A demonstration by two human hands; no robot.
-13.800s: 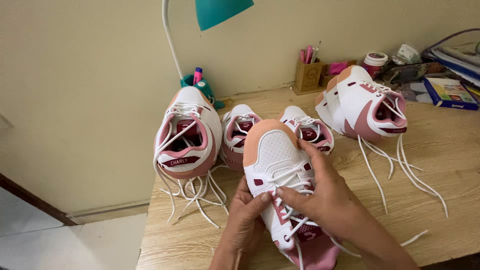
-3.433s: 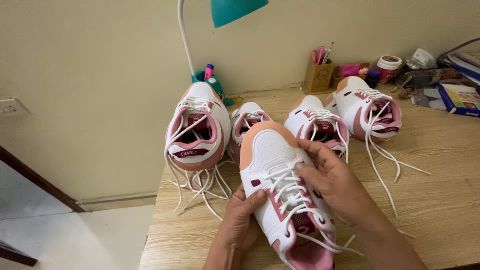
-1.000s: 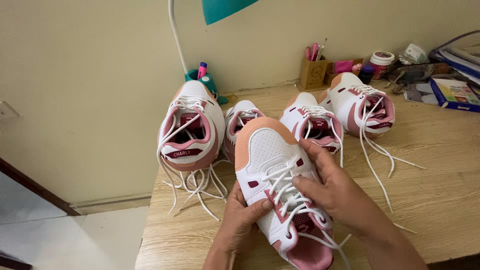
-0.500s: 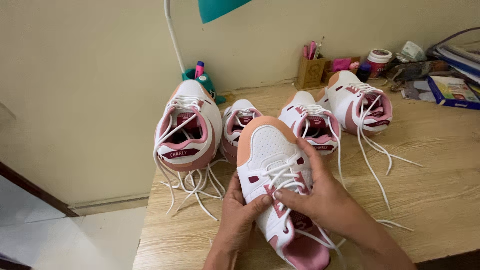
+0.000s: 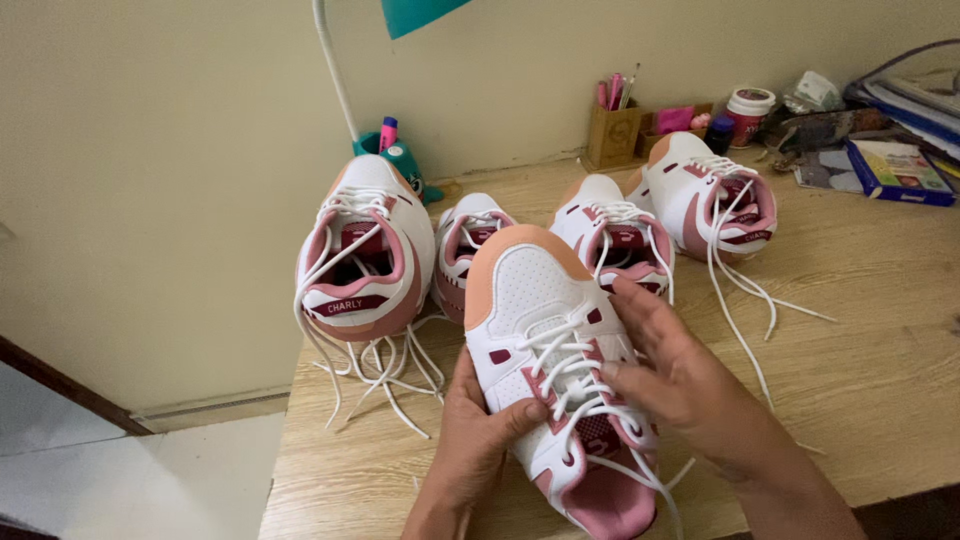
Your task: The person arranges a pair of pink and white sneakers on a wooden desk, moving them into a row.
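Shoe in hand: the white and pink sneaker (image 5: 555,370) lies toe away from me at the near edge of the table (image 5: 880,330), just in front of the other four.
Left hand: my left hand (image 5: 475,440) is closed on the sneaker's side from beneath, thumb pressed on the lace row.
Right hand: my right hand (image 5: 670,375) lies flat and spread over the white laces (image 5: 565,365), pinching nothing that I can see.
Just changed: half a second ago my right fingers sat lower on the tongue; now they reach up toward the toe.
Meaning: I judge I am smoothing the crossings, not pulling an end.
Against the earliest frame: the far right sneaker (image 5: 712,195) then leaned on its side; now it stands upright.
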